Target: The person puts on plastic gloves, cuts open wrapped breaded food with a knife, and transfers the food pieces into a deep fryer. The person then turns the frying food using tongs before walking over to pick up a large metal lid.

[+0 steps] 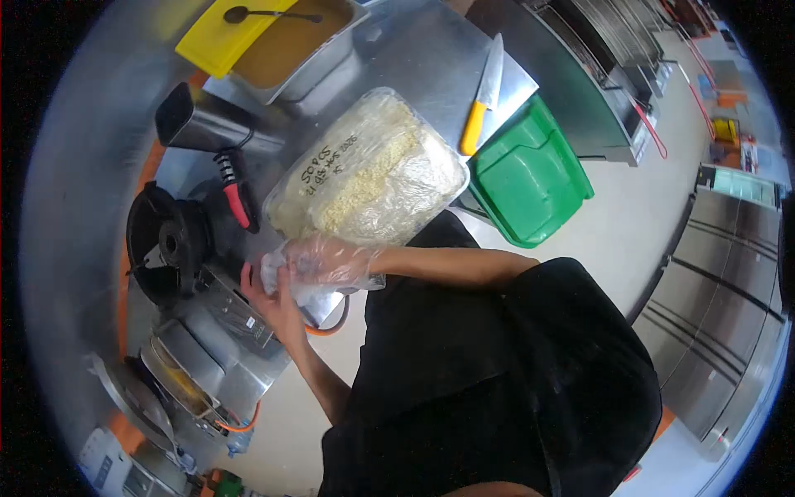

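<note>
Glove [348, 267], thin and clear, sits over the right grip [308, 261] just beside the filled tray [465, 176]; the left grip [272, 300] is closed on plastic bunched near the fingertips, though I cannot tell how the right grip's fingers are set inside. To seat it cleanly, I would keep those fingers straight, ease the slack toward the wrist and avoid tearing the film. Obstructions on the worktop [406, 41]: red-handled tool [237, 207] near both grips, tray crowding the gloved one; yellow-handled knife [483, 99] well apart.
</note>
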The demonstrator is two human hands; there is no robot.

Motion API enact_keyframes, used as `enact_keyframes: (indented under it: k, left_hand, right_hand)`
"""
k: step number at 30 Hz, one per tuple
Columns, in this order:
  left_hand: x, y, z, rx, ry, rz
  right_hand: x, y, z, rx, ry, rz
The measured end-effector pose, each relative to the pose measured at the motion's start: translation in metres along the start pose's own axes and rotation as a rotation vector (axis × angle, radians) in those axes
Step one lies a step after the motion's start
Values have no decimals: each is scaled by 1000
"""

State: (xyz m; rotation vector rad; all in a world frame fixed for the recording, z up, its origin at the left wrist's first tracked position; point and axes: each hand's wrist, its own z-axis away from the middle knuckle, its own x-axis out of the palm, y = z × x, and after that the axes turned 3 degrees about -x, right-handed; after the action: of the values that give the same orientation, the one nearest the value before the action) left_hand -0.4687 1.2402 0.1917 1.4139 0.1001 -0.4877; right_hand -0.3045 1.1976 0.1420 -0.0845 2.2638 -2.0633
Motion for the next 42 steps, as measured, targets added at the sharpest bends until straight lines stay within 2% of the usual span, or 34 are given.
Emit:
enact_keyframes:
  k: [3, 5, 6, 7, 8, 9, 10, 13, 15, 16, 18, 19, 23, 26, 27, 30, 33, 34, 36, 39, 40, 42]
  left_hand:
    - [18, 17, -24, 320, -213, -351]
    - [33, 30, -34, 135, -316, -13]
    - [42, 34, -37, 35, -362, 153]
    - [51, 36, -41, 26, -357, 264]
    - [58, 42, -44, 32, -378, 202]
    - [63, 50, -46, 37, -397, 140]
    - [67, 56, -47, 43, -416, 79]
    - [82, 67, -50, 292, -509, -254]
    - [101, 80, -42, 307, -571, -359]
    - [111, 85, -37, 313, -600, -412]
    - [132, 85, -30, 458, -654, -442]
    - [141, 84, -27, 528, -677, -455]
    - [167, 85, -20, 577, -749, -454]
    - [177, 90, -13, 578, -787, -466]
    - [179, 90, -13, 581, -804, -459]
    - [182, 86, -13, 595, -807, -469]
    - [181, 77, -13, 634, -769, -490]
    - [181, 74, -15, 651, -752, -495]
    - [180, 69, -16, 644, -717, -511]
    - [186, 67, -14, 627, -729, -481]
    - [189, 67, -13, 621, -737, -466]
    - [197, 78, -2, 361, -881, -258]
  right_hand:
    - [-41, -30, 23, -29, 163, -108]
    - [-63, -21, 40, -280, 420, 157]
    - [-78, -38, 55, -93, 500, 118]
    - [-96, -58, 75, 94, 573, 78]
    - [-109, -60, 95, 247, 674, -41]
    - [-120, -62, 115, 263, 792, -114]
    - [-131, -53, 137, 142, 937, -213]
    - [-158, -65, 202, 175, 1311, -125]
    - [-165, -51, 256, 399, 1478, -213]
    - [-164, -41, 280, 461, 1491, -193]
    - [-156, -24, 316, 590, 1506, -155]
    - [-147, -22, 321, 578, 1544, -180]
    - [-119, 8, 345, 673, 1356, -249]
    - [-116, 69, 374, 708, 1451, -310]
    - [-120, 75, 375, 644, 1593, -307]
    - [-149, 89, 388, 627, 1850, 7]
    - [-179, 101, 400, 566, 1977, -37]
    - [-185, 99, 401, 493, 1930, -143]
    - [-190, 96, 402, 475, 1859, -248]
    - [-183, 73, 375, 307, 1716, -670]
    - [-178, 75, 370, 334, 1664, -573]
    - [-164, 5, 313, 264, 1569, -751]
